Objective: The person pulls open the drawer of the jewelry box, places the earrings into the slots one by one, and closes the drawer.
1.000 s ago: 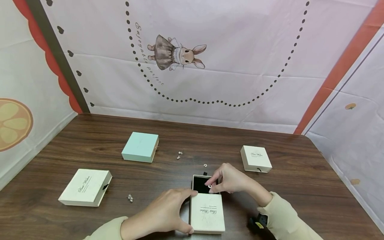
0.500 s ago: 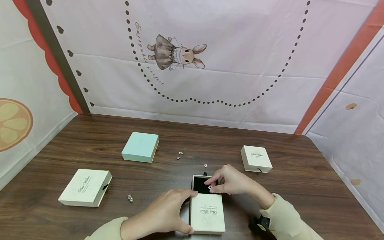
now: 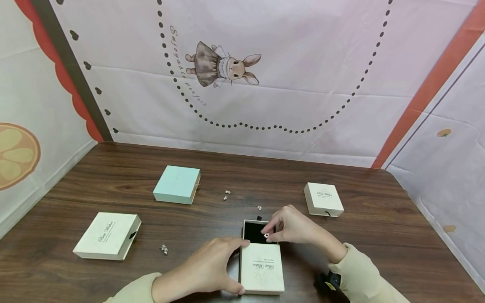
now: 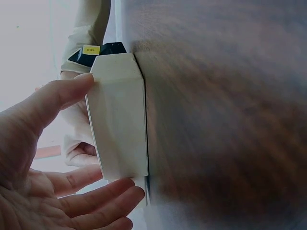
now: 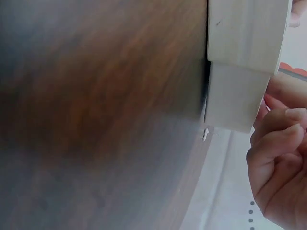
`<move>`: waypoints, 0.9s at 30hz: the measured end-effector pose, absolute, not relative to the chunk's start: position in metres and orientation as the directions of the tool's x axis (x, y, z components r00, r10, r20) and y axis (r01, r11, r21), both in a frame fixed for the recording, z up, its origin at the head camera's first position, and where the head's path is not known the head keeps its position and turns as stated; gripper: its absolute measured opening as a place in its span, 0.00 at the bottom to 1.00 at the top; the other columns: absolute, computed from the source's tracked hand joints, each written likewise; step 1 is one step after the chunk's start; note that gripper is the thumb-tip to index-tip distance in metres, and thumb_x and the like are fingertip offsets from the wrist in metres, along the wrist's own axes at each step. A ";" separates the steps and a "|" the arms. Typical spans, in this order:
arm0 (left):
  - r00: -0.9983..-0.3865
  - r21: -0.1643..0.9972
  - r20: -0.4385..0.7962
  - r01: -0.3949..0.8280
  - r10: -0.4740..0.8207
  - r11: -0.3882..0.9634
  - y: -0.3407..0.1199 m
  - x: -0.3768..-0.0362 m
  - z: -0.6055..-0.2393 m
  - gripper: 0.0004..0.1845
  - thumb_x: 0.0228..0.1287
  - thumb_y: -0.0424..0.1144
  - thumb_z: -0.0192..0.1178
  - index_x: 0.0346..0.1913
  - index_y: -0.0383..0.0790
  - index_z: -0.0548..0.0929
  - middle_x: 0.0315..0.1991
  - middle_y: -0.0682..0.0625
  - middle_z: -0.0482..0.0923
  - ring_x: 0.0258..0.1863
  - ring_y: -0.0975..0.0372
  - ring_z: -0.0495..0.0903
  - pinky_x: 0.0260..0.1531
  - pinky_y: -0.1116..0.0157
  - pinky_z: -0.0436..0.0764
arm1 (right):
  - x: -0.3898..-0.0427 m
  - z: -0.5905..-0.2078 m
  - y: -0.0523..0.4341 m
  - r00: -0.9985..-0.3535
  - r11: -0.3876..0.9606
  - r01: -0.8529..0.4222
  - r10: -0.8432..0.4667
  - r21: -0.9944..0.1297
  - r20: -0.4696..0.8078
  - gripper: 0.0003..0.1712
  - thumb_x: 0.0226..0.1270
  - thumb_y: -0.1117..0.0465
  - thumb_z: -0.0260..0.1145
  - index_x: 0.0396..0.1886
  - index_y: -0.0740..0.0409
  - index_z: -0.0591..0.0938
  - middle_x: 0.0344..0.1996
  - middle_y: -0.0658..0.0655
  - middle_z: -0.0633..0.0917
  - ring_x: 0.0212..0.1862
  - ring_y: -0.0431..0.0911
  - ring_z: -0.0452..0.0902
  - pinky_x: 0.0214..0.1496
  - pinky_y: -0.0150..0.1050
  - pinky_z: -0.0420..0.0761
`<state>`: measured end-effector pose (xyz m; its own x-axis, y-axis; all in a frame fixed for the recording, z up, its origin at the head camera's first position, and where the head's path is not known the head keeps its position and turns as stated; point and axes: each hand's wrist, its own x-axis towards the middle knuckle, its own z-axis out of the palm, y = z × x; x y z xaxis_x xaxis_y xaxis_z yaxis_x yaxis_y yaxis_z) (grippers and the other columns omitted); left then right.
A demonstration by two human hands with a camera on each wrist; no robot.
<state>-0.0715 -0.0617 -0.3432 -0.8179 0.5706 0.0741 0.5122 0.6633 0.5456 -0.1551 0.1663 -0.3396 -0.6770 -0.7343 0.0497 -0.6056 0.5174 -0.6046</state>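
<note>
A cream sliding box (image 3: 262, 269) lies at the table's near edge, its black-lined drawer (image 3: 252, 231) pulled out away from me. My left hand (image 3: 239, 266) grips the box's sleeve from the left, thumb on the far corner and fingers on the near one. In the left wrist view the box sleeve (image 4: 120, 120) sits between thumb and fingers (image 4: 96, 201). My right hand (image 3: 270, 234) pinches a small silver trinket (image 3: 266, 235) just over the drawer's right side. The right wrist view shows the box's side (image 5: 244, 57) and curled fingers (image 5: 278, 158).
A teal box (image 3: 177, 184) sits at mid-left, a larger cream box (image 3: 107, 235) at the left, a small cream box (image 3: 323, 199) at the right. Loose silver trinkets lie at the centre (image 3: 226, 195), behind the drawer (image 3: 259, 208) and near left (image 3: 164, 249). Printed backdrop walls enclose the wooden table (image 3: 379, 227).
The right hand holds the trinket over the open drawer and has shifted only slightly. The left hand stays on the box.
</note>
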 end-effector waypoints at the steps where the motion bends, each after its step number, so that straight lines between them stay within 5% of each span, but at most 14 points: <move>1: -0.818 0.546 0.074 0.512 0.571 0.663 -0.062 -0.072 -0.343 0.40 0.28 0.49 0.75 0.53 0.41 0.77 0.48 0.51 0.78 0.47 0.61 0.76 0.45 0.63 0.75 | -0.155 -0.340 0.167 -0.673 0.517 -0.610 -0.738 -0.601 0.049 0.08 0.47 0.67 0.71 0.29 0.55 0.88 0.21 0.42 0.82 0.18 0.29 0.70 0.20 0.26 0.71; 27: -0.822 0.540 0.073 0.509 0.565 0.670 -0.062 -0.070 -0.343 0.40 0.27 0.50 0.75 0.53 0.42 0.77 0.49 0.50 0.78 0.47 0.59 0.76 0.45 0.62 0.75 | -0.155 -0.342 0.166 -0.711 0.542 -0.577 -0.702 -0.610 0.049 0.05 0.47 0.67 0.70 0.22 0.53 0.87 0.18 0.41 0.82 0.16 0.28 0.69 0.17 0.26 0.69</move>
